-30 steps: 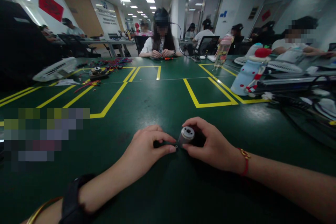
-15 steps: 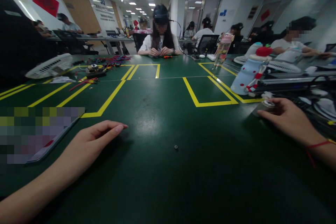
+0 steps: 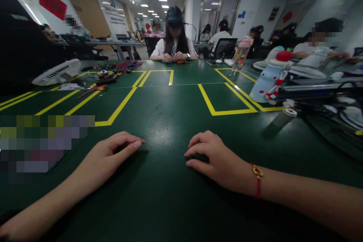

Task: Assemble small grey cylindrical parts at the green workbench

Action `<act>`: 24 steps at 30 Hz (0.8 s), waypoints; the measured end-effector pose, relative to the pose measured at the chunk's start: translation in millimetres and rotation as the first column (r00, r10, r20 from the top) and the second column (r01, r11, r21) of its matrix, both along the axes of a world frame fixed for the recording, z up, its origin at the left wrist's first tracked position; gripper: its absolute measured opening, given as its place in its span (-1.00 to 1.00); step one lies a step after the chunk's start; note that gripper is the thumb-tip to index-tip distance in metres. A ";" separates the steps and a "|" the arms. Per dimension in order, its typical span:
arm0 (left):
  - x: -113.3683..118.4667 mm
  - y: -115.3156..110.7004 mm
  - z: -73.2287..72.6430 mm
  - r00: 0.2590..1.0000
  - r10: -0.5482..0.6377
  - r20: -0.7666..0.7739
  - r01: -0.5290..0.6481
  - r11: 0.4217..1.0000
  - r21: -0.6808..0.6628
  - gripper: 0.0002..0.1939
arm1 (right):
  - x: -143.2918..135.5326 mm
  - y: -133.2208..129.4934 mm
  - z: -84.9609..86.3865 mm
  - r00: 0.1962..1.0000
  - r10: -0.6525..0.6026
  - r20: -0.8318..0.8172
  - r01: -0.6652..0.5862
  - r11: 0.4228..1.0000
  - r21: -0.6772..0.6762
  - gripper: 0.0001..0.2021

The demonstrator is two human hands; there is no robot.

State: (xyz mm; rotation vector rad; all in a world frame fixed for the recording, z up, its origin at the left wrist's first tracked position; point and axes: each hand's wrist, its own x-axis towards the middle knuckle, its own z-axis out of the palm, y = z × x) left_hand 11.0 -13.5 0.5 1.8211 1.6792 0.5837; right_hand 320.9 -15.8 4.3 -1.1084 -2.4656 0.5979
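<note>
My left hand (image 3: 113,157) rests on the green table (image 3: 161,211), its thumb tip against the index finger and nothing visible between them. Across from it, my right hand (image 3: 211,155) is low over the middle, fingers curved and thumb apart, with no object visible in the gap. The small metal ring seen earlier near this spot is out of sight. A short grey metal cylinder (image 3: 285,117) stands at the right, beyond the right hand and touched by neither hand.
A blue bottle (image 3: 262,85) with a red top and black cables (image 3: 320,130) are at the right. Yellow tape (image 3: 121,106) marks the table. Wires (image 3: 121,68) and a white fan-like object (image 3: 58,72) lie back left. A person (image 3: 172,45) sits opposite.
My right hand has let go of the cylinder and moved left to the table's middle, where the small ring was. My left hand has shifted slightly right.
</note>
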 end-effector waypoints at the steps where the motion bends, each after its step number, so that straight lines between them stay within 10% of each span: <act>1: -1.5 0.3 -1.1 1.000 -0.006 0.002 0.006 1.000 0.000 -0.57 | 2.1 3.1 2.4 1.000 -0.006 -0.011 0.006 1.000 0.007 -0.78; 5: -2.7 0.4 -2.7 1.000 -0.014 0.023 0.014 1.000 0.001 -0.60 | 59.1 19.5 26.2 0.973 -0.220 -0.064 0.228 0.955 0.190 -0.76; 12: 4.3 0.0 -3.1 0.999 -0.008 0.035 0.007 1.000 0.007 -0.62 | 215.2 47.2 51.9 0.396 -0.901 0.178 0.816 0.434 0.382 -0.64; 24: 2.9 -3.3 -0.7 1.000 0.013 0.013 -0.013 1.000 -0.005 -0.60 | 237.5 47.9 51.2 0.332 -0.906 0.263 0.849 0.409 0.335 -0.55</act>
